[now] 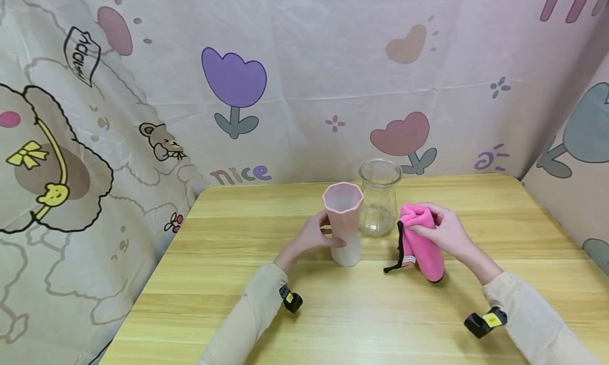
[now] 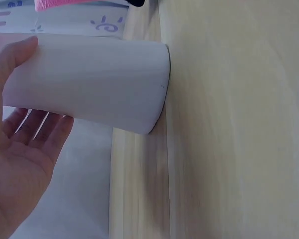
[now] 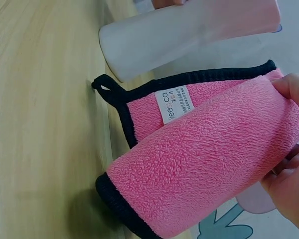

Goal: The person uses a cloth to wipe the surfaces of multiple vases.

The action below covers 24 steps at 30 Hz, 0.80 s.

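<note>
A tall pink-to-white vase (image 1: 346, 230) stands near the middle of the table, its faceted mouth facing up. My left hand (image 1: 313, 235) holds its side, thumb in front and fingers on the far side; in the left wrist view the thumb and fingers lie on opposite sides of the vase (image 2: 99, 79). To the right, my right hand (image 1: 449, 232) grips the top of a bunched pink towel (image 1: 425, 251). In the right wrist view the towel (image 3: 204, 159) shows black edging, a corner loop and a white label (image 3: 174, 104), hanging close over the table.
A clear glass vase (image 1: 378, 209) stands just behind the pink-to-white vase, between it and the towel. The wooden table (image 1: 214, 264) ends at a printed cloth backdrop (image 1: 304, 80), with more cloth along both sides.
</note>
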Available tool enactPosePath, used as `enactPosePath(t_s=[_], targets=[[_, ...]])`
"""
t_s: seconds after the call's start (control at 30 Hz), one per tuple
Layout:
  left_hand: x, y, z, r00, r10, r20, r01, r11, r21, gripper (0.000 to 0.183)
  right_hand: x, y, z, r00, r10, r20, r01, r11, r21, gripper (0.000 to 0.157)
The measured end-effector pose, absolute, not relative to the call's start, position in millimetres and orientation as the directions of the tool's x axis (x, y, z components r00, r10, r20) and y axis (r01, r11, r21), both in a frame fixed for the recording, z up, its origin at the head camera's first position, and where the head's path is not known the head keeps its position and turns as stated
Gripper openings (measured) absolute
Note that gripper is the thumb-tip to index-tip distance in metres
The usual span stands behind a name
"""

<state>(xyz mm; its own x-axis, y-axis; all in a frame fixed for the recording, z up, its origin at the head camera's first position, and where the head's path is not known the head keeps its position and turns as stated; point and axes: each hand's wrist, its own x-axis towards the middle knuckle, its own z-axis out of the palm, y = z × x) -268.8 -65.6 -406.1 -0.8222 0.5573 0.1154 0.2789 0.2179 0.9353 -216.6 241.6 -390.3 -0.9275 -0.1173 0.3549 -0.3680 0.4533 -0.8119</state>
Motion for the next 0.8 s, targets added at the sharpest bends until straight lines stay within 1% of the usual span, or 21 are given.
enactPosePath(t_s=[0.17, 0.3, 0.37, 0.47, 0.53, 0.6, 0.8], targets=[[-253.8, -61.4, -388.0, -0.801, 0.589, 0.103, 0.290, 0.233, 0.928, 0.068, -215.6, 238.9, -390.3, -0.936, -0.126, 0.329, -0.349, 0.466, -0.813, 0.044], [-250.6, -60.8, -384.1, -0.800, 0.594, 0.089, 0.284, 0.244, 0.927, 0.067, -215.8, 233.7, -387.8, -0.936, -0.139, 0.324, -0.351, 0.462, -0.815, 0.044], [-254.4, -61.5, -390.5, -0.807, 0.584, 0.089, 0.283, 0.249, 0.926, 0.066, -216.7, 229.5, -384.7, -0.932, -0.147, 0.331, -0.361, 0.447, -0.818, 0.044], [-256.2, -63.0, -391.2, -0.820, 0.567, 0.084, 0.264, 0.244, 0.933, 0.068, -217.2, 222.4, -375.8, -0.927, -0.153, 0.343, -0.375, 0.433, -0.819, 0.044], [-256.0, -63.5, -390.4, -0.826, 0.553, 0.108, 0.275, 0.228, 0.934, 0.067, -217.5, 217.6, -367.9, -0.921, -0.155, 0.357, -0.388, 0.434, -0.813, 0.044], [-251.6, -63.3, -382.3, -0.829, 0.547, 0.117, 0.276, 0.219, 0.936, 0.068, -217.2, 212.2, -358.7, -0.915, -0.156, 0.371, -0.401, 0.437, -0.805, 0.044], [-250.7, -62.6, -381.0, -0.837, 0.536, 0.111, 0.270, 0.227, 0.936, 0.065, -217.8, 192.4, -336.0, -0.882, -0.181, 0.435, -0.470, 0.415, -0.779, 0.046]])
